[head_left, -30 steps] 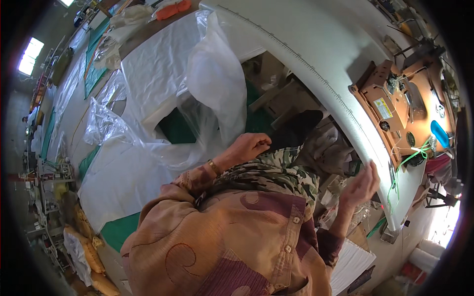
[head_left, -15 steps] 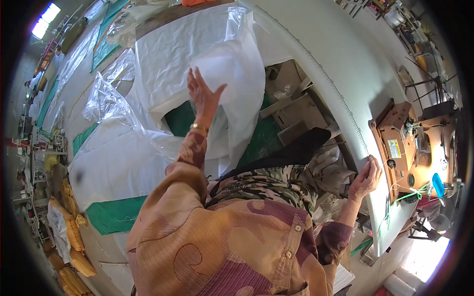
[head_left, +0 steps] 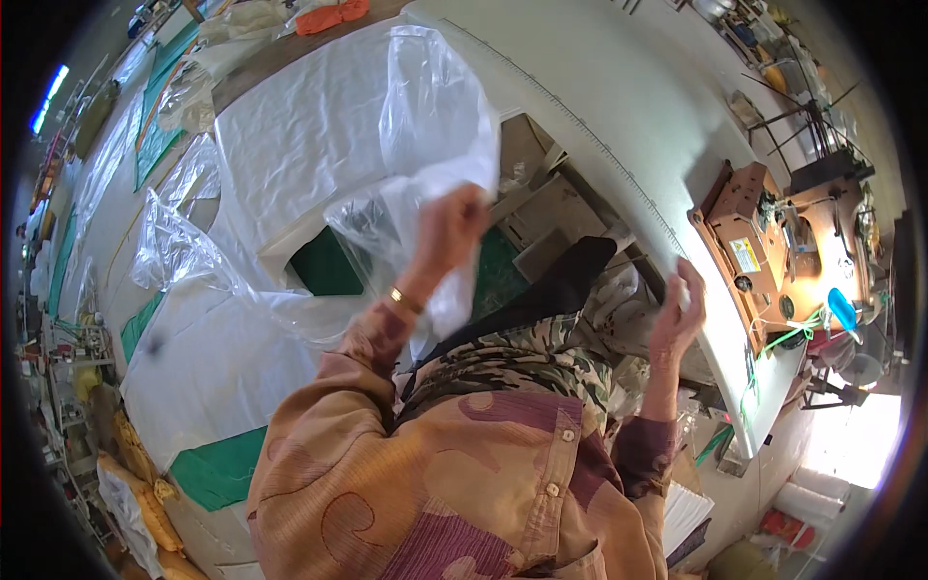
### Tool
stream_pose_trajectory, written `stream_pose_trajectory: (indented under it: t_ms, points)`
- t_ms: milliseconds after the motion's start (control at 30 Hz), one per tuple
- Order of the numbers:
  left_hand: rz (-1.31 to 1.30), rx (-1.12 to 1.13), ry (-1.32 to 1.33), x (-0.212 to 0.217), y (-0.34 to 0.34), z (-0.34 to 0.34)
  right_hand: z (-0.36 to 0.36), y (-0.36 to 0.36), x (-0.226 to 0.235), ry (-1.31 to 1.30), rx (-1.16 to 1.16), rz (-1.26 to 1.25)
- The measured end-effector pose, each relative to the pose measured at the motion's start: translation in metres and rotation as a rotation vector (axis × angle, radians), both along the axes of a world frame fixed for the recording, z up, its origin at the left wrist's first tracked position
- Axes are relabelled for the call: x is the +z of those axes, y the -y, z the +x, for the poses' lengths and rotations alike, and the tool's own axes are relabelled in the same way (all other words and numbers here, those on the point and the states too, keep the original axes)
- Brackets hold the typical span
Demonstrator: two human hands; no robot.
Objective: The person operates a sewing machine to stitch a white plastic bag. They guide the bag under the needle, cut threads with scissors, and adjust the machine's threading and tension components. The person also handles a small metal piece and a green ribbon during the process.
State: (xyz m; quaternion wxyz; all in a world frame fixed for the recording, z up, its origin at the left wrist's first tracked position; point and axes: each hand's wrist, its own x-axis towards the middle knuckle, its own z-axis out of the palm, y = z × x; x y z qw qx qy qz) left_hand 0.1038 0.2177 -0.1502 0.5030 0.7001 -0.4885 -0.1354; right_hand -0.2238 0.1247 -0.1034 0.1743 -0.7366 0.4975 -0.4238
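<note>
A stack of thin white and clear plastic sheeting [head_left: 300, 126] spreads in front of me and to my left. My left hand [head_left: 449, 237], smeared by motion, is closed at the right edge of this sheeting, on a clear plastic sheet [head_left: 372, 227] that drapes beside and below it. Just off the near edge of the white tabletop [head_left: 590, 68], my right hand [head_left: 679, 314] is raised with its fingers apart and slightly bent. I see nothing in it.
A brown sewing-type machine [head_left: 749, 227] with a blue piece [head_left: 841, 309] stands at the right end of the tabletop. A ruler strip [head_left: 570, 116] runs along the tabletop. Green cloth [head_left: 222, 469] shows under the sheeting. Yellow sacks [head_left: 145, 503] lie at lower left.
My left hand has moved right and down, going from spread to closed, and clear plastic now bunches beside it. My right hand has lifted off the table edge and moved left.
</note>
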Motion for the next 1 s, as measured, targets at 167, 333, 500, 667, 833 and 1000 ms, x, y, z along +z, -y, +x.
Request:
stream_pose_trajectory:
  t_ms: [167, 333, 500, 667, 833, 1000]
  points:
    - [-0.127, -0.437, 0.140, 0.004, -0.019, -0.105, 0.050, -0.005, 0.022, 0.328, 0.454, 0.675]
    - [0.054, -0.769, 0.152, -0.002, -0.036, -0.160, 0.071, 0.005, 0.007, 0.018, 0.562, 0.562]
    - [0.063, -1.030, 0.168, 0.004, -0.041, -0.180, 0.079, 0.004, 0.013, -0.355, 0.501, 0.335]
    - [0.137, -1.202, -0.219, 0.051, -0.034, -0.110, 0.065, -0.023, 0.021, -0.376, 0.486, 0.190]
    - [-0.014, -0.421, -0.267, 0.033, -0.010, 0.049, 0.026, -0.068, 0.037, -0.459, 0.562, 0.112]
    - [-0.004, 0.349, 0.145, -0.041, 0.050, 0.197, 0.004, -0.090, 0.046, -0.487, 0.689, 0.006]
